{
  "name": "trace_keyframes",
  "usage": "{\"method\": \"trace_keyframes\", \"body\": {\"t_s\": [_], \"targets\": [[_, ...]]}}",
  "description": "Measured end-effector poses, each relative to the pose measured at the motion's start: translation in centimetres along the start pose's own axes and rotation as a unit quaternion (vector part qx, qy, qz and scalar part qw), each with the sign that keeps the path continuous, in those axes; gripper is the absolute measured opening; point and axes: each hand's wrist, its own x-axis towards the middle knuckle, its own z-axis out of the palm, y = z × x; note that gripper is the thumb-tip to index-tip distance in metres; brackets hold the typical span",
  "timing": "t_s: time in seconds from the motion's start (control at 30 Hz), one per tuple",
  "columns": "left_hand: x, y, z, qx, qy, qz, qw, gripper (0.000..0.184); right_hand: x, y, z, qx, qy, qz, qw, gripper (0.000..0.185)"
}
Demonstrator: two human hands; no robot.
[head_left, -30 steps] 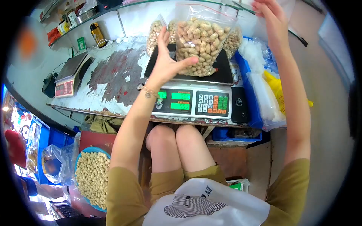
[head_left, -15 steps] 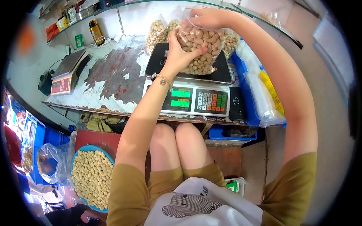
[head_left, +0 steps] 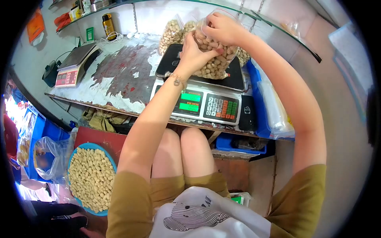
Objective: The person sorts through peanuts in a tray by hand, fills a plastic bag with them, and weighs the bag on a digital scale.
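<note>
A clear zip bag of peanuts (head_left: 216, 65) stands on the black pan of a digital scale (head_left: 200, 104) with a green-lit display. My left hand (head_left: 196, 55) wraps around the bag's near left side, thumb across its front. At the bag's top edge, my right hand (head_left: 224, 28) has its fingers curled on the plastic. Behind the bag are more bags of peanuts, one of them a filled bag (head_left: 170, 36) at the left.
A second scale (head_left: 75, 63) sits at the bench's left. Low on the left is a blue basin (head_left: 115, 158) of peanuts. A blue bin (head_left: 260, 107) with plastic bags stands right of the scale, and a glass shelf (head_left: 278, 27) crosses above.
My right hand has drawn its fingers together at the bag's top. My left hand stays around the bag. The whole view has shifted slightly.
</note>
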Motion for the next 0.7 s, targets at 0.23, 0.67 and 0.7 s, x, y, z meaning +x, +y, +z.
{"method": "trace_keyframes", "body": {"t_s": [0.23, 0.67, 0.7], "targets": [[-0.9, 1.2, -0.6, 0.060, 0.001, -0.002, 0.998, 0.103, -0.2, -1.1, -1.3, 0.061, 0.041, -0.003, 0.997, 0.030], [-1.6, 2.5, -0.2, 0.092, 0.019, -0.012, 0.995, 0.106, 1.2, 1.0, -3.3, 0.093, 0.044, 0.019, 0.995, 0.013], [-1.9, 2.6, -0.2, 0.088, 0.023, -0.006, 0.996, 0.102, 1.2, 0.7, -3.4, 0.097, 0.052, 0.035, 0.993, 0.014]]}}
